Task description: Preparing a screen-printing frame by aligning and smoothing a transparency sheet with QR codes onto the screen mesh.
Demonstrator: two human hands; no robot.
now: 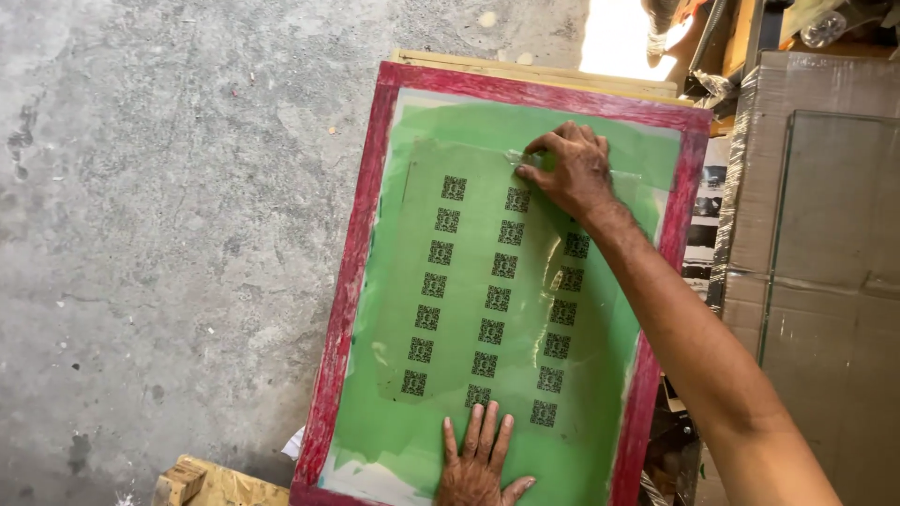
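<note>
- The left hand (478,459) lies flat at the near end of the screen (506,290), palm down, fingers (473,433) straight and slightly spread. It grips nothing; by the look of it, it presses the film (487,281) against the mesh so the sheet cannot slide.
- The film is a clear sheet printed with three columns of small black square patterns (497,298). It lies on the green mesh, inside the frame (349,281), well clear of the left rail and closer to the right one. A shiny ripple near its right side suggests it is not yet fully flat there.
- The screen is a red-painted wooden frame stretched with green-coated mesh. It lies flat, slightly skewed, probably so the film can rest on it without slipping.
- The right hand (567,169) reaches across to the far end, arm stretched over the right rail. Its fingers (539,150) are bunched together and bent, tips pressing on a strip of clear tape (525,159) at the film's top edge. I judge it is rubbing the tape down to fix that edge; nothing is clamped between the fingers.
- With one hand at each end, the film is held at both ends, which keeps it taut and square.
- Under the frame's far edge a pale wooden board (525,67) shows, which seems to carry it.
- To the left is bare concrete floor (159,234); a wood block (183,483) sits at the near corner.
- To the right stands a wrapped cardboard box (825,234) with a glass pane (834,206) against it, set apart from the screen.
</note>
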